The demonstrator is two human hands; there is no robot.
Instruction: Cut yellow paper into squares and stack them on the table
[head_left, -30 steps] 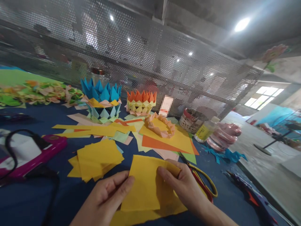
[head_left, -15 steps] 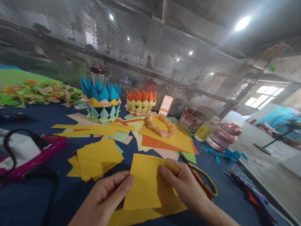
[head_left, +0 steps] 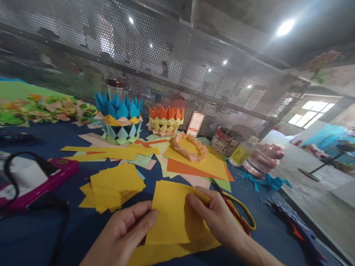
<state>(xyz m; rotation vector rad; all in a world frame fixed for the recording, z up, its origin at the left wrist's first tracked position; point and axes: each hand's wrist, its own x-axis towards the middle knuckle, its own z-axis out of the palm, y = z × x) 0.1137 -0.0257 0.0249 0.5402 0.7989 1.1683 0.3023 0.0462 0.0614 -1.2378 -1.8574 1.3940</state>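
Between my hands is a yellow paper square (head_left: 169, 218), with a larger yellow sheet (head_left: 177, 253) below it. My left hand (head_left: 133, 223) pinches the square's left edge between thumb and fingers. At the right edge my right hand (head_left: 210, 207) grips the paper, its thumb on top and the upper right part curled over. A pile of yellow squares (head_left: 113, 188) lies to the left. Just right of my right hand are scissors (head_left: 240, 214) with yellow and red handles, partly hidden by the hand.
Paper crowns in blue (head_left: 119, 111) and orange (head_left: 166, 118) stand behind, near a peach paper ring (head_left: 190, 147). A magenta power strip (head_left: 63, 170) is at left. At right are a bottle (head_left: 242, 153), pink tape rolls (head_left: 262, 160) and a dark glue gun (head_left: 294, 225).
Almost nothing differs. The yellow square has shifted very slightly to the left, and both hands keep their grip on it.
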